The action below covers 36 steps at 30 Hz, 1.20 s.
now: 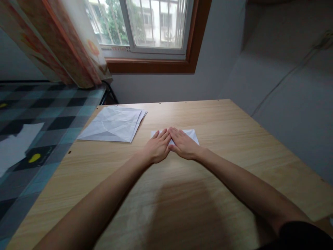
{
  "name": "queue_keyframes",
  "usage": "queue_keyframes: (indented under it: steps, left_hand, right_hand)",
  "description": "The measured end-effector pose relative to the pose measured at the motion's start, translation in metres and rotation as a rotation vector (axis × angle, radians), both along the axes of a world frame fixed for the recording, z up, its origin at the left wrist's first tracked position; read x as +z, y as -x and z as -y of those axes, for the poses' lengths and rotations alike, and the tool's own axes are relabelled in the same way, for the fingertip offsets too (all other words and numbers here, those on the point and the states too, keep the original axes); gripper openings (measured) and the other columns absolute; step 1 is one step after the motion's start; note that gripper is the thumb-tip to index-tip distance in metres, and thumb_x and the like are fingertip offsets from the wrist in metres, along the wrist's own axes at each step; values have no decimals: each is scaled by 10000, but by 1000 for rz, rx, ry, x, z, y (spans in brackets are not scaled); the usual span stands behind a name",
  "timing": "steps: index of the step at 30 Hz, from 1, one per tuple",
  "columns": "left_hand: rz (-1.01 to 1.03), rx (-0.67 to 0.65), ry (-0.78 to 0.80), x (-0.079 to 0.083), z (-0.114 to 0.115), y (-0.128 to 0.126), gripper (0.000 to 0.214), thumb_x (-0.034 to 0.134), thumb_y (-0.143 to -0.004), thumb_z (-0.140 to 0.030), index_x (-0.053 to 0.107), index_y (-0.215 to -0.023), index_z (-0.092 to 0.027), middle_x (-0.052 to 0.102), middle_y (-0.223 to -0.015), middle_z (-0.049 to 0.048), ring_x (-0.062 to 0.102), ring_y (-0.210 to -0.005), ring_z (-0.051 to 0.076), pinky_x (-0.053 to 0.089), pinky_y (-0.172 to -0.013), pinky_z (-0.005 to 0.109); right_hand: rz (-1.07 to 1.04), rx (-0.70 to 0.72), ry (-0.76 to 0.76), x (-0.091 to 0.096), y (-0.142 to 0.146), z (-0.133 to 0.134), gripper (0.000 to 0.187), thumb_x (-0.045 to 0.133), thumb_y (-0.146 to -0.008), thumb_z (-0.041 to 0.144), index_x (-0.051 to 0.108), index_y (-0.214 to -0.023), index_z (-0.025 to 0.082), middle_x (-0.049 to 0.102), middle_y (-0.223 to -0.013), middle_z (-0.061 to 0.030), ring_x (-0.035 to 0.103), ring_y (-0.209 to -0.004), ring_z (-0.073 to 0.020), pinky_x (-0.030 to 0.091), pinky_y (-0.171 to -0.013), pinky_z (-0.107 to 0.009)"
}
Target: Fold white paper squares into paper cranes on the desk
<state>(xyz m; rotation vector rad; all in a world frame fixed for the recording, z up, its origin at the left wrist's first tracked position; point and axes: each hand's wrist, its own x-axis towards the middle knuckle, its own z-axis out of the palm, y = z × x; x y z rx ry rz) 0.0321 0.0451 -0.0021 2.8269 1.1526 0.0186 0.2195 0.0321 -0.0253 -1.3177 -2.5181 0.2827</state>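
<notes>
A small folded white paper (191, 134) lies on the wooden table (234, 139). My left hand (156, 147) and my right hand (183, 144) both lie flat on it, fingers stretched out and together, fingertips meeting at the paper's middle. The hands cover most of the paper; only its right corner and a sliver at the left show.
A stack of creased white paper sheets (113, 124) lies on the table to the left of my hands. A bed with a checked blanket (39, 118) stands left of the table. A curtain (59, 41) and a window (145, 24) are behind; a grey wall is at the right.
</notes>
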Motion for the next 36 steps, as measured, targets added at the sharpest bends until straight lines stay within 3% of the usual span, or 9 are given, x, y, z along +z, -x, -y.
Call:
queue_keyframes:
  steps: [6,12,23,29,33,36]
  left_hand:
    - [-8,38,-1,-2,-3,15,734,283,-990,-529,259,-1560,-68,222,-1636,187,196,-1532,301,164,-1237,467]
    - [-27,87,-10,0,-3,32,768,272,-981,-562,264,-1556,-54,213,-1637,190,189,-1535,289,158,-1240,443]
    - [-141,154,-1,7,1,58,660,211,-1017,-430,255,-1565,-65,199,-1649,150,195,-1536,274,164,-1238,465]
    - [-123,121,-75,10,0,74,606,253,-1017,-380,350,-1526,-64,309,-1616,166,266,-1511,307,251,-1207,500]
    - [-7,63,-252,19,13,62,516,320,-998,-277,483,-1441,-69,434,-1552,175,341,-1472,331,265,-1199,511]
    - [106,-44,-243,19,33,35,499,417,-976,-313,515,-1414,-96,485,-1515,173,412,-1430,327,297,-1188,510]
  right_hand:
    - [128,-22,-11,2,-18,7,768,277,-1001,597,290,-1551,62,269,-1619,-215,234,-1525,-319,213,-1237,-537]
    - [175,-121,-3,0,-51,15,897,345,-936,699,284,-1553,51,267,-1616,-226,246,-1519,-334,228,-1236,-517]
    - [315,-144,-27,-3,-85,25,890,323,-949,667,191,-1577,50,235,-1626,-228,233,-1522,-338,243,-1222,-528]
    - [291,-65,-153,8,-84,32,776,415,-964,591,403,-1483,15,413,-1535,-271,378,-1450,-375,316,-1176,-541]
    - [290,12,-242,19,-77,36,650,508,-960,497,534,-1368,-9,540,-1426,-278,484,-1354,-392,371,-1134,-540]
    - [226,55,-280,22,-67,39,544,550,-955,444,586,-1301,26,621,-1330,-250,582,-1237,-345,456,-1058,-489]
